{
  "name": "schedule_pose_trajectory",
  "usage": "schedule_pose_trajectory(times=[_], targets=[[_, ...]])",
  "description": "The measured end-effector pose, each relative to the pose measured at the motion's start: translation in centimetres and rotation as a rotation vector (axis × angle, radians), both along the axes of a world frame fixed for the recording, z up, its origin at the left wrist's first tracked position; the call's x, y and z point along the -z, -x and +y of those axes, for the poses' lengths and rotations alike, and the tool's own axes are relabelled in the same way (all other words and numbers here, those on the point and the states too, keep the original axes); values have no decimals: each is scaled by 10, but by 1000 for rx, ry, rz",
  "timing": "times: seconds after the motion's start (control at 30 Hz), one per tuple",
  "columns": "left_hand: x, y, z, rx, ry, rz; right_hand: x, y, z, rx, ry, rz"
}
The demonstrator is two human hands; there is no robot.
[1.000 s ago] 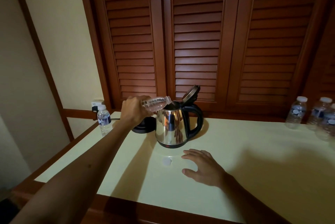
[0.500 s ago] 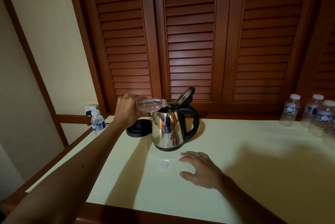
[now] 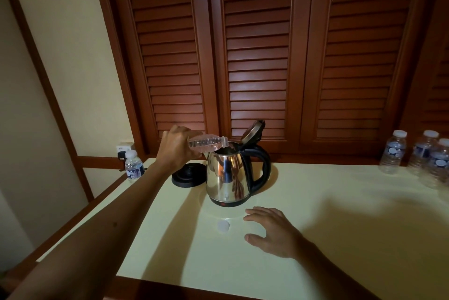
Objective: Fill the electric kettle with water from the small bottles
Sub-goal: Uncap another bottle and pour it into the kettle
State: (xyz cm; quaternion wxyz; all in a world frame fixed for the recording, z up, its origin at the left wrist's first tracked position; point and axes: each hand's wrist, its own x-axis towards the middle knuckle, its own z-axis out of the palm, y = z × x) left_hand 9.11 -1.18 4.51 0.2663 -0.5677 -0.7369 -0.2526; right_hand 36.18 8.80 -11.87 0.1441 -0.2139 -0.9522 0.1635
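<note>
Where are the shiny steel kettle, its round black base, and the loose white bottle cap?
Shiny steel kettle (image 3: 227,175): head view, polished body.
Round black base (image 3: 188,175): head view, top surface.
Loose white bottle cap (image 3: 223,226): head view, flat top.

Both forearms bare to frame edge; no sleeves, watch or rings visible. Left hand (image 3: 178,147) and right hand (image 3: 271,231) ungloved. Small dark mark on left forearm (image 3: 115,225).

A pale cream table (image 3: 315,239) carries a steel kettle (image 3: 227,175), lid open. Just left of the kettle sits its black base (image 3: 187,175); in front lies a white cap (image 3: 223,226), with a flat hand (image 3: 272,231) right of it. Far left stands one capped bottle (image 3: 133,166); far right, three bottles (image 3: 420,156).
</note>
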Motion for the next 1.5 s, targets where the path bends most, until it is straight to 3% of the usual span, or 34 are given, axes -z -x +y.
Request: schedule_pose_trajectory(times=[1.5], targets=[[-19, 7, 24, 15, 120, 244, 1, 2, -1, 45, 47, 136]])
